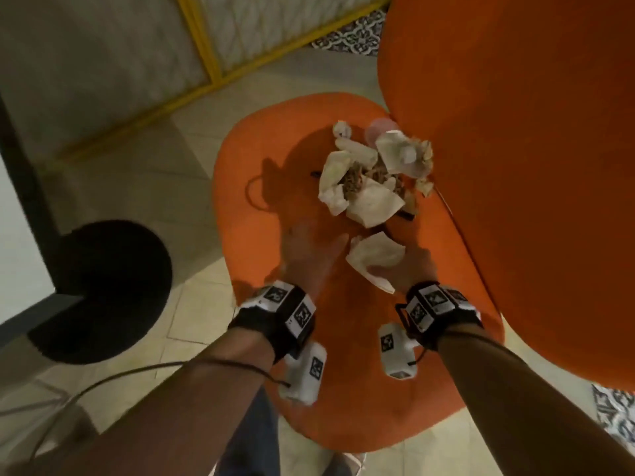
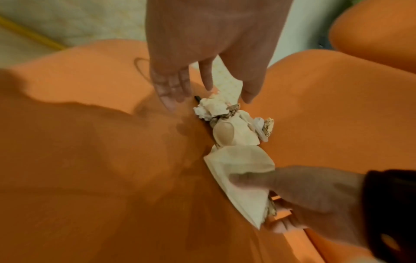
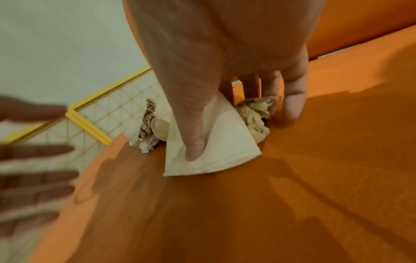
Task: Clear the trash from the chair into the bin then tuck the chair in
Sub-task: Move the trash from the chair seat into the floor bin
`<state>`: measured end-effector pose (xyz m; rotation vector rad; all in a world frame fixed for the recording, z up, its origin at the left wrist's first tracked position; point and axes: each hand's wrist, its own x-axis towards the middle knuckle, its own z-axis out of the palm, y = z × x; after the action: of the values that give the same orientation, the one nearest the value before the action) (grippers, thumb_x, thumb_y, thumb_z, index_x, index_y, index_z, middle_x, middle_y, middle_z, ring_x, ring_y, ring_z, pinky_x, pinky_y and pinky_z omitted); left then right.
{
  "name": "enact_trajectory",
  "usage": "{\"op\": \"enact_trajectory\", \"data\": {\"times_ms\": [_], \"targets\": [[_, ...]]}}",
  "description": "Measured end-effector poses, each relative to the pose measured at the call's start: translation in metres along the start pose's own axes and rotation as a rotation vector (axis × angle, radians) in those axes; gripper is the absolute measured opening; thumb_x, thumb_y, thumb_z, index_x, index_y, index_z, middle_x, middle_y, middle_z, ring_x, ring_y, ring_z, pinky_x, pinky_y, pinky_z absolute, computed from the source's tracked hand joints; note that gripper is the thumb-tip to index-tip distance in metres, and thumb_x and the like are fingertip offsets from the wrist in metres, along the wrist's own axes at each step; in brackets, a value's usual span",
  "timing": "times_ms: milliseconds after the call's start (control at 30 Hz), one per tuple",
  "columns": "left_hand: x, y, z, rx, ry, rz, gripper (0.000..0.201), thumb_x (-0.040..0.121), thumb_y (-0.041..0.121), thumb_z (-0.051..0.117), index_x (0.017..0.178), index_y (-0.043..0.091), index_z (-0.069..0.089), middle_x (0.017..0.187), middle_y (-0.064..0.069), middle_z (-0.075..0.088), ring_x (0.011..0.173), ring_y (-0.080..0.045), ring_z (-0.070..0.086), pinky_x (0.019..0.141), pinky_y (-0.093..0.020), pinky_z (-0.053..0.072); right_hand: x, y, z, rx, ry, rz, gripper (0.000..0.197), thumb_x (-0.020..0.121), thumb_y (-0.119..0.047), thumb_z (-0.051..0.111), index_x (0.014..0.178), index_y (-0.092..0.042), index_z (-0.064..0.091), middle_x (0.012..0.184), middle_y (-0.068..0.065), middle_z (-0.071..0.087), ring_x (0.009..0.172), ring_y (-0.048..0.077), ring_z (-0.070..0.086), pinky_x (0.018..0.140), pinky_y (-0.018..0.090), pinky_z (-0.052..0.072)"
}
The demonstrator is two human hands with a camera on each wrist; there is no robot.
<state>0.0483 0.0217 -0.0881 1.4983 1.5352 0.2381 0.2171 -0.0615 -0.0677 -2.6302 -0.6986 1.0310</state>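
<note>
An orange chair seat (image 1: 281,166) carries a heap of trash (image 1: 371,173): crumpled white napkins, patterned wrappers and a wooden spoon (image 2: 224,132). My right hand (image 1: 405,266) pinches a folded white napkin (image 1: 374,259) between thumb and fingers at the heap's near edge; the thumb presses on the napkin (image 3: 216,142). A crumpled tan paper (image 3: 256,117) lies under the fingers. My left hand (image 1: 309,249) hovers over the seat just left of the napkin, fingers straight and spread, holding nothing. The orange backrest (image 1: 515,166) rises on the right.
A black round bin (image 1: 113,286) stands on the tiled floor left of the chair. A yellow-framed quilted panel (image 1: 213,56) lies beyond the seat. A dark table edge (image 1: 20,187) runs along the far left. A thin loop (image 1: 254,194) lies on the seat.
</note>
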Motion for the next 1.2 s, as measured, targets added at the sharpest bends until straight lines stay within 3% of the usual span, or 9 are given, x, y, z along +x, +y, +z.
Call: {"op": "enact_trajectory", "data": {"times_ms": [67, 133, 300, 467, 567, 667, 767, 1100, 1200], "targets": [[0.002, 0.060, -0.012, -0.014, 0.037, 0.169, 0.059, 0.069, 0.049, 0.075, 0.117, 0.022, 0.052, 0.117, 0.000, 0.049, 0.114, -0.021, 0.049, 0.093, -0.042, 0.047, 0.003, 0.000, 0.000, 0.018, -0.070, 0.049, 0.089, 0.066, -0.048, 0.079, 0.137, -0.010, 0.041, 0.136, 0.011, 0.050, 0.119, 0.030, 0.053, 0.089, 0.034, 0.050], [0.018, 0.095, -0.012, 0.175, -0.016, 0.263, 0.084, 0.064, 0.058, 0.073, 0.134, 0.026, 0.039, 0.141, -0.007, 0.031, 0.130, -0.031, 0.033, 0.102, -0.050, 0.039, 0.007, -0.001, 0.000, 0.052, -0.103, 0.074, 0.090, 0.066, -0.047, 0.080, 0.139, -0.014, 0.040, 0.138, 0.008, 0.050, 0.121, 0.028, 0.052, 0.096, 0.036, 0.048], [0.071, 0.121, 0.010, 0.608, -0.218, 0.239, 0.119, 0.050, 0.077, 0.070, 0.146, 0.039, 0.011, 0.159, -0.007, -0.010, 0.145, -0.039, -0.004, 0.108, -0.066, 0.022, 0.003, -0.005, 0.005, 0.182, -0.068, 0.086, 0.070, 0.075, -0.029, 0.076, 0.135, -0.012, 0.044, 0.134, 0.010, 0.052, 0.120, 0.029, 0.051, 0.095, 0.038, 0.045], [0.080, 0.113, 0.021, 0.803, -0.233, 0.292, 0.113, 0.058, 0.074, 0.067, 0.148, 0.035, 0.011, 0.159, -0.012, -0.004, 0.143, -0.038, 0.012, 0.107, -0.060, 0.028, -0.002, -0.006, 0.009, 0.299, 0.037, 0.125, 0.060, 0.076, -0.022, 0.077, 0.128, -0.010, 0.050, 0.119, 0.005, 0.055, 0.103, 0.021, 0.054, 0.083, 0.030, 0.044], [0.082, 0.102, 0.010, 0.716, -0.134, 0.375, 0.092, 0.072, 0.066, 0.063, 0.146, 0.029, 0.025, 0.158, -0.010, 0.009, 0.140, -0.035, 0.023, 0.106, -0.052, 0.036, -0.006, -0.008, 0.008, 0.300, 0.020, 0.240, 0.065, 0.081, -0.029, 0.070, 0.136, -0.012, 0.040, 0.128, 0.004, 0.053, 0.112, 0.023, 0.053, 0.082, 0.030, 0.039], [0.095, 0.090, -0.008, 0.563, -0.062, 0.388, 0.071, 0.081, 0.054, 0.061, 0.140, 0.023, 0.038, 0.155, -0.010, 0.018, 0.139, -0.034, 0.025, 0.104, -0.050, 0.040, -0.012, -0.006, 0.010, 0.320, -0.028, 0.267, 0.063, 0.071, -0.029, 0.080, 0.125, -0.012, 0.054, 0.120, 0.008, 0.062, 0.108, 0.025, 0.058, 0.079, 0.031, 0.045], [0.106, 0.082, -0.024, 0.502, 0.015, 0.376, 0.057, 0.087, 0.043, 0.059, 0.137, 0.021, 0.043, 0.153, -0.010, 0.023, 0.138, -0.035, 0.027, 0.106, -0.047, 0.036, -0.022, -0.007, 0.011, 0.325, 0.009, 0.271, 0.055, 0.073, -0.026, 0.079, 0.122, -0.014, 0.056, 0.118, 0.006, 0.063, 0.101, 0.020, 0.058, 0.077, 0.027, 0.044], [0.120, 0.068, -0.038, 0.419, 0.077, 0.346, 0.065, 0.082, 0.021, 0.071, 0.138, 0.025, 0.039, 0.153, -0.008, 0.011, 0.132, -0.033, 0.037, 0.102, -0.040, 0.045, -0.038, -0.005, 0.012, 0.293, 0.026, 0.252, 0.054, 0.074, -0.026, 0.079, 0.121, -0.013, 0.057, 0.118, 0.009, 0.064, 0.106, 0.024, 0.059, 0.078, 0.028, 0.045], [0.116, 0.065, -0.041, 0.367, 0.069, 0.354, 0.053, 0.082, 0.013, 0.070, 0.129, 0.019, 0.048, 0.151, -0.008, 0.016, 0.126, -0.030, 0.044, 0.094, -0.028, 0.044, -0.044, -0.001, 0.012, 0.330, 0.099, 0.216, 0.052, 0.075, -0.024, 0.077, 0.122, -0.018, 0.056, 0.117, 0.007, 0.064, 0.101, 0.022, 0.059, 0.080, 0.034, 0.047]]}}
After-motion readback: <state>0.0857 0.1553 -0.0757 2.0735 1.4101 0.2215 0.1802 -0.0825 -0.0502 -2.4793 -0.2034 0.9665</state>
